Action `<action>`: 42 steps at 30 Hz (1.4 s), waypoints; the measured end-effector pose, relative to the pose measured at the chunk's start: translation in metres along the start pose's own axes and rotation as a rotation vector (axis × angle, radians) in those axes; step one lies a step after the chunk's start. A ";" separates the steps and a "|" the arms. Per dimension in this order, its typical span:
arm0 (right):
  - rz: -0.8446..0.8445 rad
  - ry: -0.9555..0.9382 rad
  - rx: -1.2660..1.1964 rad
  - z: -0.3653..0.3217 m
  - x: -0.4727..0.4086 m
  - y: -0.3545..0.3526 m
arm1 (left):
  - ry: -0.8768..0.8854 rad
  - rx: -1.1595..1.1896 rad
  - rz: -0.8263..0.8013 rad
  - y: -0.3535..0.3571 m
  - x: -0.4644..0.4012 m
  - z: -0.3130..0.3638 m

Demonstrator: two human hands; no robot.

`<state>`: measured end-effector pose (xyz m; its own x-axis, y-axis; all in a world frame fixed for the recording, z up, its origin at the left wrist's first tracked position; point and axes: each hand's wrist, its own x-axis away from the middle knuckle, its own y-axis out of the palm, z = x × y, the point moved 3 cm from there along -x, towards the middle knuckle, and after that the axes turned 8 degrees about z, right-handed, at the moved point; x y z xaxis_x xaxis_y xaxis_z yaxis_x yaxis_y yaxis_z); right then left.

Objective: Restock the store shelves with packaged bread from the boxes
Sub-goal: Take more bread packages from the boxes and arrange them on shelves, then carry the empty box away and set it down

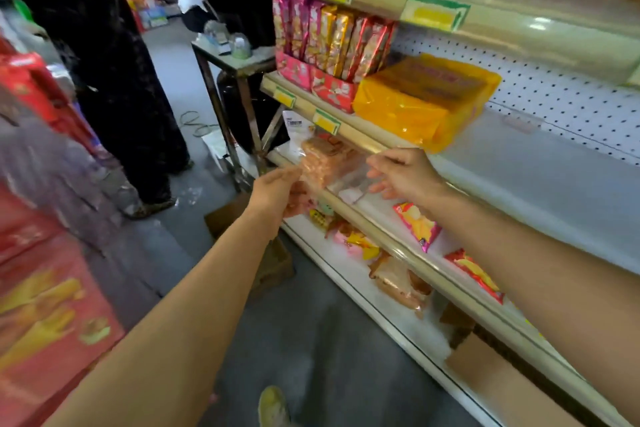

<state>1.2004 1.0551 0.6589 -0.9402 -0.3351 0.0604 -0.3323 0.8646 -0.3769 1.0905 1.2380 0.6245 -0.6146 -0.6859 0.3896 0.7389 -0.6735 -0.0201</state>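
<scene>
Head view: both arms extended fwd. Left hand [282, 192] grips clear bread pack [325, 159] at shelf edge [388, 218]; right hand [403, 173] — fingers spread, relaxed, holding nothing — beside pack. Grey floor [311, 340]; pegboard-backed shelving w/ yellow pkg [426, 100] above.

A cream metal shelving unit [450, 7] with a white pegboard back [554, 87] runs along my right. Left of it lies grey floor [311, 340], and past its far end stands a small metal-legged table [239, 62] (cluttered on top).
</scene>
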 end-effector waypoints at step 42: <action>-0.601 0.431 0.670 0.499 -0.320 0.536 | -0.642 -0.372 0.434 -0.201 -0.514 -0.506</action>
<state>1.3600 1.4388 -0.0231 -0.6204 -0.3686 0.6923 -0.7762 0.1618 -0.6094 1.1180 1.5864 -0.0373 0.0596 -0.6909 0.7205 0.6648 -0.5110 -0.5449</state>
